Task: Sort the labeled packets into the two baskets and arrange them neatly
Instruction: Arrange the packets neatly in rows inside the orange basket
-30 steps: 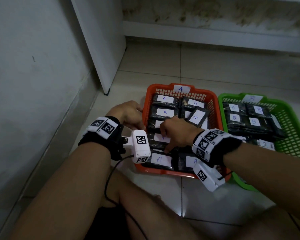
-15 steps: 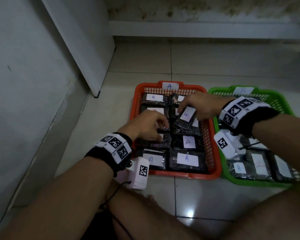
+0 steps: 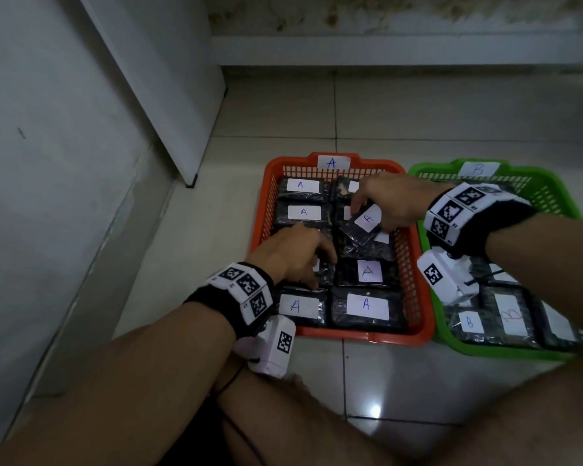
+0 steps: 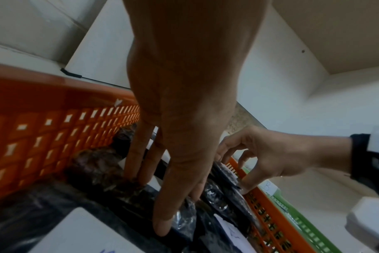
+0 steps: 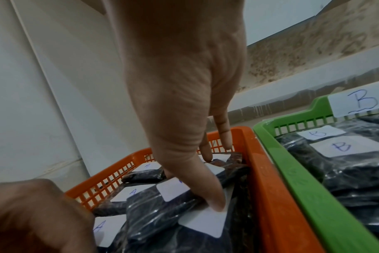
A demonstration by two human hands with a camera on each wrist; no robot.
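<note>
The orange basket (image 3: pixel 360 335) tagged A holds several black packets with white A labels. My left hand (image 3: pixel 310 257) lies inside it on the left column, straight fingers (image 4: pixel 162 220) pressing down on the packets. My right hand (image 3: pixel 381 205) reaches over the right column and pinches a tilted A packet (image 3: pixel 354 233) that lies askew on top of the others. In the right wrist view the thumb (image 5: pixel 214 202) bears on that packet (image 5: pixel 162 214) and the fingers reach its far end. The green basket (image 3: pixel 525 171) tagged B holds B packets (image 3: pixel 505 317).
Both baskets stand side by side on a tiled floor, touching along one wall. A white cabinet corner (image 3: pixel 189 176) and a grey wall close the left side. A skirting ledge runs along the back. My legs lie in front of the baskets.
The left hand has gone from the orange basket's left rim onto the packets inside. The right hand has moved from the near packets to the far right column, now on the tilted A packet.
</note>
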